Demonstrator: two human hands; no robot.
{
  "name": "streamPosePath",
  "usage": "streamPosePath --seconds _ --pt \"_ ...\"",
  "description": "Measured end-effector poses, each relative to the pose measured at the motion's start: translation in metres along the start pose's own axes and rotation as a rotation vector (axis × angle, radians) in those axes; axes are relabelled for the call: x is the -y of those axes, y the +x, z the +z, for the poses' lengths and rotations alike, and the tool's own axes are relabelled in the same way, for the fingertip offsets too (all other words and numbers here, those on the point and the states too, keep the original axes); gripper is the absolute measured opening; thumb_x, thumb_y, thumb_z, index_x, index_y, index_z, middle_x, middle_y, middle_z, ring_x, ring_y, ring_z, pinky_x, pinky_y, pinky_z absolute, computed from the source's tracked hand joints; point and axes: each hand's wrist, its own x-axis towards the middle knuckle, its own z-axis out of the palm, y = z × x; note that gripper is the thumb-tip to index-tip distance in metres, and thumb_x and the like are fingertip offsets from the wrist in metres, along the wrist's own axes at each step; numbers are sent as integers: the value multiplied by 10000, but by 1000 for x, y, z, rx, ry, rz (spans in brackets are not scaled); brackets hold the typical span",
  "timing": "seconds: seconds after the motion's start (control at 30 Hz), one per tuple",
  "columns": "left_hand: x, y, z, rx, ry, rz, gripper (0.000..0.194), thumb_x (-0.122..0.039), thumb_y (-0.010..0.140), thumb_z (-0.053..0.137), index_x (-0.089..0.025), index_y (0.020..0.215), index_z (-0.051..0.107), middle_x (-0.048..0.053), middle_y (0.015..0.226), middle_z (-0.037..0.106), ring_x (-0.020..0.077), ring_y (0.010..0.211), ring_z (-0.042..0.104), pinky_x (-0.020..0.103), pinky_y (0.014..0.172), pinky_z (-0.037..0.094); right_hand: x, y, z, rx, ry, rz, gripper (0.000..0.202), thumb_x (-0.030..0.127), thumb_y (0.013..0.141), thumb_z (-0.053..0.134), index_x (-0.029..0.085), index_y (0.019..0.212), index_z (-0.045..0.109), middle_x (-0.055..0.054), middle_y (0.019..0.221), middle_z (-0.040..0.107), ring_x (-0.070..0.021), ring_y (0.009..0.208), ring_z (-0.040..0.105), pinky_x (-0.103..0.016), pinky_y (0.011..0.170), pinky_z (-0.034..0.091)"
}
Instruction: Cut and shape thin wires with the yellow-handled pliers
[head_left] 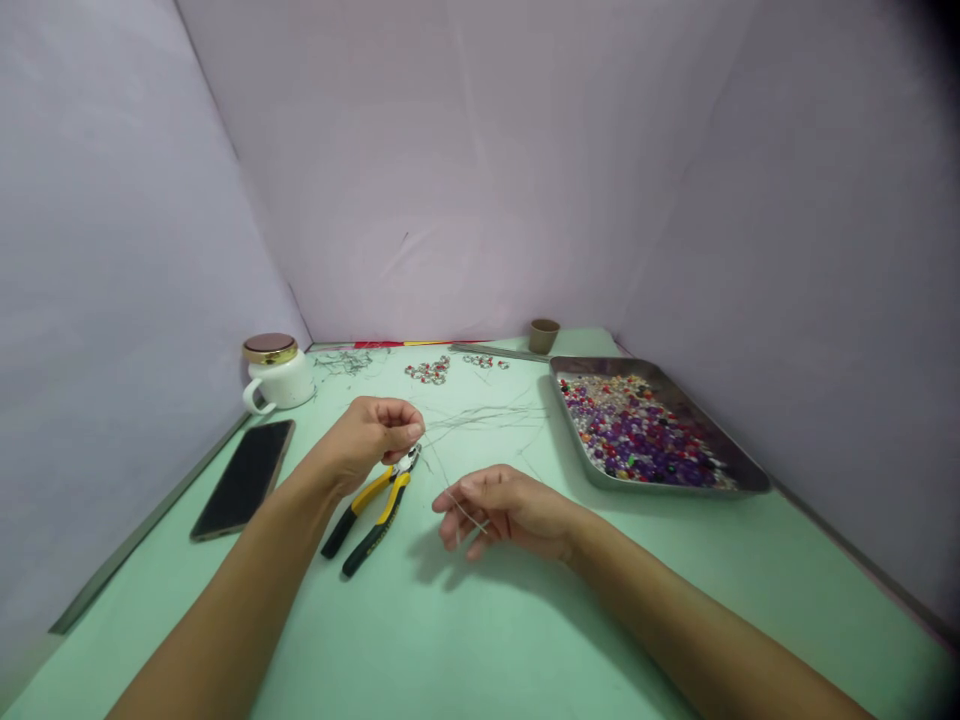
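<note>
My left hand (379,432) is closed in a pinch on one end of a thin silvery wire (436,466). The wire slants down to my right hand (504,508), where thumb and index finger meet around it while the other fingers curl loosely. Its tail crosses in front of those fingers. Beneath and beside my left hand lie pliers (390,510) with yellow and black handles, their jaws near my fingertips. More loose wires (487,415) are spread on the green tabletop (420,650) beyond my hands.
A metal tray (592,470) of mixed beads stands at right. At left are a phone (246,478) and a lidded white mug (285,382). Towards the back are tangled wire pieces (349,362), beaded wire pieces (429,371), and a small brown cup (544,336). Pale walls enclose the table.
</note>
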Motion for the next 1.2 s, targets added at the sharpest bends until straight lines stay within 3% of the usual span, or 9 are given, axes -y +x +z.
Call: streamPosePath --seconds 0.13,0.43,0.6,0.73,0.83,1.0,1.2 --pt "-1 -2 -1 -21 33 2 74 -198 605 564 -133 573 546 -58 427 377 43 409 310 178 402 237 1 -1 -3 -25 -50 15 278 342 713 615 82 807 640 -39 628 618 -124 575 596 -231 499 488" --pt "-4 -4 -2 -15 74 5 68 -195 595 564 -138 560 551 -55 425 389 51 409 322 181 398 254 -2 -2 -6 -48 -100 29 234 280 658 672 98 803 645 -14 603 619 -102 529 581 -219 488 471" --pt "-2 -4 5 49 63 16 81 -202 608 565 -136 562 555 -52 428 407 52 408 326 182 400 260 5 -5 -3 -31 -111 -8 280 286 665 674 104 874 632 -56 710 655 -123 634 607 -276 651 466" --pt "0 -6 23 113 36 48 73 -182 626 559 -128 576 559 -50 457 446 47 424 342 175 415 264 7 -3 0 3 66 -48 323 372 748 568 110 934 600 -108 855 650 -169 755 618 -356 758 441" --pt "1 -8 34 162 4 79 71 -163 652 537 -129 592 553 -47 453 470 58 445 402 178 446 306 4 1 -3 57 192 -4 320 372 779 511 84 881 606 -85 737 642 -162 657 623 -336 668 478" --pt "3 -11 38 253 -69 94 90 -157 696 496 -141 612 522 -31 502 501 112 523 539 232 547 401 1 2 -8 73 279 14 257 292 728 579 60 833 617 -14 578 572 -108 500 563 -286 535 512" --pt "3 -11 37 221 23 118 72 -153 683 513 -132 636 564 5 575 562 108 566 505 218 537 373 2 0 -10 32 228 5 241 323 686 644 94 753 608 47 508 467 -64 438 483 -260 498 508"
